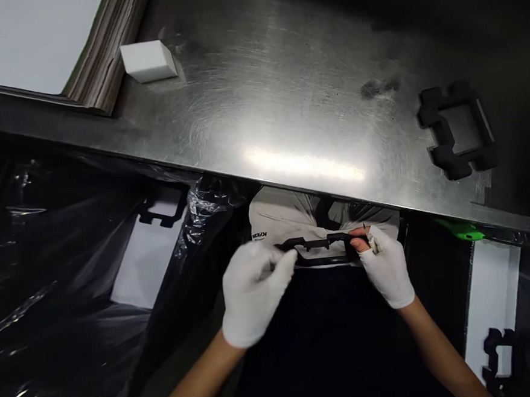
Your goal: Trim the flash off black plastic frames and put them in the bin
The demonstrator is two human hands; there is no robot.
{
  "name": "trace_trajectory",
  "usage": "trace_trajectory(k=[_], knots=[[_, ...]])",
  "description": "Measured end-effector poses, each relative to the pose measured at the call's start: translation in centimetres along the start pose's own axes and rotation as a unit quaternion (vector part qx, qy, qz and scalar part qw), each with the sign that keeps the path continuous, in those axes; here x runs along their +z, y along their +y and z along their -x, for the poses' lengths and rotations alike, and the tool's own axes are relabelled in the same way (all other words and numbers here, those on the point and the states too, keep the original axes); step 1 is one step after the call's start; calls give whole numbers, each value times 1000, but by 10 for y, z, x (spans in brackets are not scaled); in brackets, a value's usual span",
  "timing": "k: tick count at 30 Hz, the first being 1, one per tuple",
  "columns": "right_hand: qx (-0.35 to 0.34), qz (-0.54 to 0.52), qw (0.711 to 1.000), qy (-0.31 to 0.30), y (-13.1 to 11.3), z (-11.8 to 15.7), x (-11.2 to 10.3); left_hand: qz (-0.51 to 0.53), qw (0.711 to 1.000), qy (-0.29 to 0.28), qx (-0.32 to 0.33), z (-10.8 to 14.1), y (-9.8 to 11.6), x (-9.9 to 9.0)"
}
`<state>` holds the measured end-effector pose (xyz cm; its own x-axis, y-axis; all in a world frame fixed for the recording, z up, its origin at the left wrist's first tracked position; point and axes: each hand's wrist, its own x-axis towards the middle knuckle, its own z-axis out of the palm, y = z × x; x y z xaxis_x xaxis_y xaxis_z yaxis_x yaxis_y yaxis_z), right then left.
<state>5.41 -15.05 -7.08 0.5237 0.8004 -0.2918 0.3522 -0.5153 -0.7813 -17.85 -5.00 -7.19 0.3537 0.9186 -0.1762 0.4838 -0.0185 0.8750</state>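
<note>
A black notched frame (324,259) is held over the lap, below the metal table's front edge. My left hand (258,286), in a white glove, has its fingers closed at the frame's left end. The right end is pinched by my right hand (384,263), whose white glove leaves the thumb and a fingertip bare. A small pointed tool (370,239) also sits in my right hand, with its dark tip upward. The fingers of my left hand are slightly blurred.
On the metal table (258,102) lie a similar black frame (457,130), a white block (149,61) and a stack of sheets (113,46). Black plastic (60,255) hangs left, with another frame (163,208) on white. At right are a green tool (464,230) and another frame (498,360).
</note>
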Motion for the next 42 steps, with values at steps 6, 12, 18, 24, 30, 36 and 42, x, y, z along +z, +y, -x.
trace_trajectory(k=[6, 12, 18, 24, 30, 36, 42], knots=[[55, -154, 984, 67, -10, 19, 29, 171, 961, -139, -167, 30, 14, 38], [53, -157, 984, -61, -24, 40, 45, 352, 904, -80, -230, 1, 32, 38], [9, -65, 997, -40, -30, 34, -6, 142, 956, -139, -214, 1, 15, 13], [60, 14, 940, -335, -16, 47, -15, -180, 944, -236, -145, 24, 3, 13], [23, 105, 938, -331, -6, 68, 10, -304, 908, -278, -74, 38, 10, 29], [22, 160, 929, -333, -7, 68, 12, -346, 890, -291, -62, 35, 13, 31], [32, 182, 921, -342, -8, 69, 14, -363, 890, -272, -43, 37, 11, 33]])
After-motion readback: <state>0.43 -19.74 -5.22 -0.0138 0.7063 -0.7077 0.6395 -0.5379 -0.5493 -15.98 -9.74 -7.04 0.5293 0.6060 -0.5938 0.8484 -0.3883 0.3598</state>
